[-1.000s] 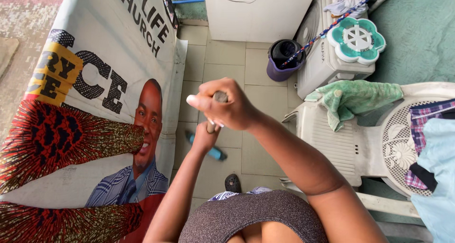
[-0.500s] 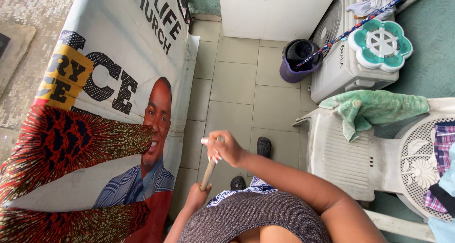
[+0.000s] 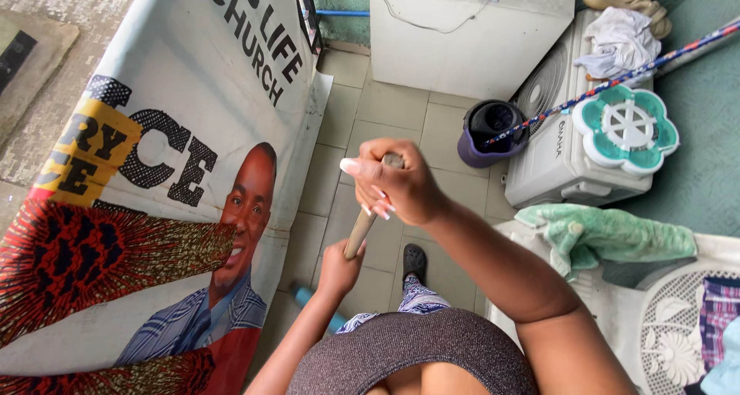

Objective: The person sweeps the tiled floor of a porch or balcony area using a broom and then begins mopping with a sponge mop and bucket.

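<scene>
Gripping a wooden stick (image 3: 360, 227) with both hands, the person is standing on the tiled floor (image 3: 393, 110). The right hand (image 3: 393, 183) is closing around the stick's top end, while the left hand (image 3: 339, 265) is clasping it lower down. The stick is slanting down toward a blue head (image 3: 304, 296) near the floor's left edge, beside a hanging banner (image 3: 177, 79). A black sandal (image 3: 414, 261) is showing just below the right hand.
</scene>
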